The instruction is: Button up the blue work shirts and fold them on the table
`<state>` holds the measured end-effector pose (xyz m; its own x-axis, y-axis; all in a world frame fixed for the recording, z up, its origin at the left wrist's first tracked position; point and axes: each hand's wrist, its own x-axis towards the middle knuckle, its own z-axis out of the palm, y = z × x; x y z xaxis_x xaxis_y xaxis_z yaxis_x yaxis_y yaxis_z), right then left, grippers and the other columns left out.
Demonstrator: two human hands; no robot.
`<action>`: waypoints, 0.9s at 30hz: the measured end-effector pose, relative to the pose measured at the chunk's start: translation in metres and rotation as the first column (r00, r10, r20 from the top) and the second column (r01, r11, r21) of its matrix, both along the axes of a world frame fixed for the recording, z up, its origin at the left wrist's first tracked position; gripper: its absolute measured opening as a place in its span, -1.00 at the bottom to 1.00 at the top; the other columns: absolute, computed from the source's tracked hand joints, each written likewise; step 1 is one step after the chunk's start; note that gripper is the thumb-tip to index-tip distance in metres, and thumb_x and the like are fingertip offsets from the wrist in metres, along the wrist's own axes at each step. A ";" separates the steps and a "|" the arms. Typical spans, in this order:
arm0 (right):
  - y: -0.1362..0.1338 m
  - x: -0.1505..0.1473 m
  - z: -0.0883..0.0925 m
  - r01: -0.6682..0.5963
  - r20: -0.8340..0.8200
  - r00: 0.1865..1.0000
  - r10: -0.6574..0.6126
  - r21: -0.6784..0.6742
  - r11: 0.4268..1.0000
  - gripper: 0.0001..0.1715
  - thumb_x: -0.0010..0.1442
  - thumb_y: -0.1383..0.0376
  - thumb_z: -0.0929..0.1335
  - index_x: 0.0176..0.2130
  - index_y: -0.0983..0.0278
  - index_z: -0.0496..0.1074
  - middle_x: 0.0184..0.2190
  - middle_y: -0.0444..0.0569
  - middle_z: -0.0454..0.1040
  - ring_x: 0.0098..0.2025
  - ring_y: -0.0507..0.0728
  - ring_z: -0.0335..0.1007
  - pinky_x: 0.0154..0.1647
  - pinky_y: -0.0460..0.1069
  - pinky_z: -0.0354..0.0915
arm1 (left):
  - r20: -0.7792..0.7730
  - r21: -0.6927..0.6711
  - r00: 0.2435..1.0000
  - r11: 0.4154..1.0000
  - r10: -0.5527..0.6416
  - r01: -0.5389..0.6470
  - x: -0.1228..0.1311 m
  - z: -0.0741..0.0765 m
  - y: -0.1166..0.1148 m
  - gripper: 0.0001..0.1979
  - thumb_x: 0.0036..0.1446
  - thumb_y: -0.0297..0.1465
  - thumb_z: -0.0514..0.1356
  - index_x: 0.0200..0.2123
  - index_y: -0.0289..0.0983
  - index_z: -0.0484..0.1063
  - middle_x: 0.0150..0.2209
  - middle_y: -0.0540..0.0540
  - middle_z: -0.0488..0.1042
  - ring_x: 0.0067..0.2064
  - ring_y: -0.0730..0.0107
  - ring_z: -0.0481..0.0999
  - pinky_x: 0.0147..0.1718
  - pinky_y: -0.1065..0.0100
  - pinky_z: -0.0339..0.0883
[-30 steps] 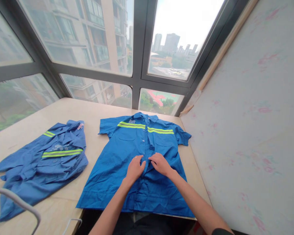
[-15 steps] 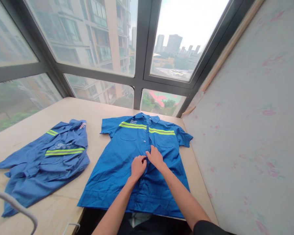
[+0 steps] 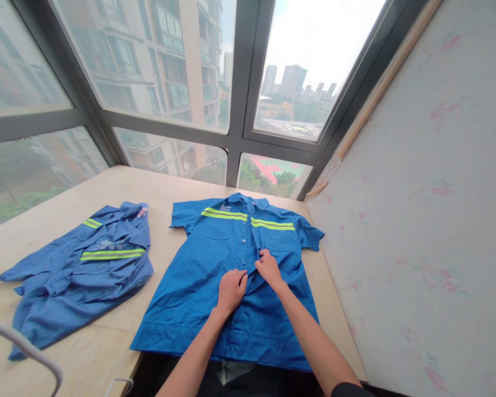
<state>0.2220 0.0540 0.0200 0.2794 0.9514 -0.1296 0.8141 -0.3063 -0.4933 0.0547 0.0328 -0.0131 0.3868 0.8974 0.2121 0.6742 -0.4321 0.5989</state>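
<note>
A blue short-sleeved work shirt (image 3: 182, 314) with yellow-and-grey reflective stripes lies front up, collar toward the window. My left hand (image 3: 231, 290) rests at the middle of its front, fingers curled and pinching cloth beside the button row. Slightly farther up and to the right, my right hand (image 3: 269, 268) is closed on the edge of the opposite front panel, which is lifted a little. Several buttons show on the placket between collar and hands, and the front stands parted there. The cloth inside both grips is hidden by the fingers.
A second blue work shirt (image 3: 103, 286) with similar stripes lies crumpled on the pale wooden surface (image 3: 161, 184) at left. A light curved tube (image 3: 33, 347) crosses the lower left corner. The window frame (image 3: 233, 143) bounds the back; a flowered wall (image 3: 417, 231) stands at right.
My right hand has shifted slightly right and down, drawing the shirt's edge away from the button row. My left hand has moved slightly left and down. The front gap is wider near the hands.
</note>
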 end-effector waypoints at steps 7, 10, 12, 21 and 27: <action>-0.025 0.009 -0.003 -0.048 0.088 0.995 0.047 0.006 0.999 -0.19 0.07 0.44 0.26 0.30 0.45 0.07 -0.16 0.15 0.52 -0.13 0.22 0.48 -0.16 -0.01 0.32 | -0.003 0.029 0.999 0.999 0.032 -0.032 -0.008 -0.009 -0.018 -0.70 0.31 -0.38 0.03 -0.10 -0.24 0.56 -0.22 -0.15 0.60 -0.18 0.24 0.55 -0.15 0.25 0.35; -0.025 0.006 -0.003 -0.216 0.288 0.939 0.188 0.071 0.974 -0.10 0.05 0.53 0.23 0.36 0.37 0.00 0.03 0.21 0.42 -0.01 0.21 0.41 -0.07 0.00 0.31 | 0.005 0.034 0.999 0.998 0.047 -0.047 -0.010 -0.013 -0.021 -0.72 0.28 -0.35 0.08 -0.09 -0.23 0.56 -0.25 -0.14 0.60 -0.19 0.22 0.55 -0.15 0.25 0.37; -0.022 0.004 -0.002 -0.429 0.395 0.845 0.362 0.095 0.898 -0.12 0.07 0.57 0.21 0.35 0.25 0.09 0.15 0.16 0.34 0.08 0.20 0.33 0.01 0.02 0.28 | 0.005 0.020 0.999 0.999 0.046 -0.046 -0.011 -0.013 -0.021 -0.73 0.25 -0.35 0.10 -0.09 -0.23 0.56 -0.31 -0.12 0.59 -0.23 0.22 0.55 -0.18 0.25 0.37; 0.011 0.009 0.025 -0.755 0.371 0.540 0.756 -0.183 0.629 -0.61 0.16 0.50 0.27 -0.12 0.22 0.55 -0.05 0.06 0.54 -0.01 0.22 0.36 -0.02 0.06 0.23 | -0.019 -0.120 0.999 0.992 0.041 -0.043 -0.011 -0.002 -0.018 -0.68 0.23 -0.38 0.08 -0.01 -0.23 0.52 -0.25 -0.13 0.61 -0.18 0.24 0.57 -0.13 0.28 0.36; 0.023 0.009 0.037 -0.739 0.386 0.518 0.763 -0.248 0.627 -0.76 0.11 0.49 0.34 -0.33 0.23 0.57 -0.28 0.12 0.55 -0.06 0.24 0.36 -0.01 0.07 0.19 | -0.341 -0.265 0.932 0.938 0.125 -0.223 0.002 0.022 0.003 -0.43 0.29 -0.21 0.05 0.31 -0.27 0.20 -0.25 -0.27 0.62 -0.20 0.09 0.62 -0.21 0.23 0.38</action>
<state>0.2309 0.0767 0.0574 -0.5025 0.8297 -0.2431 0.8606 0.5070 -0.0483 0.0563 0.0359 0.0090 0.2208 0.9589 -0.1782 0.8962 -0.1274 0.4249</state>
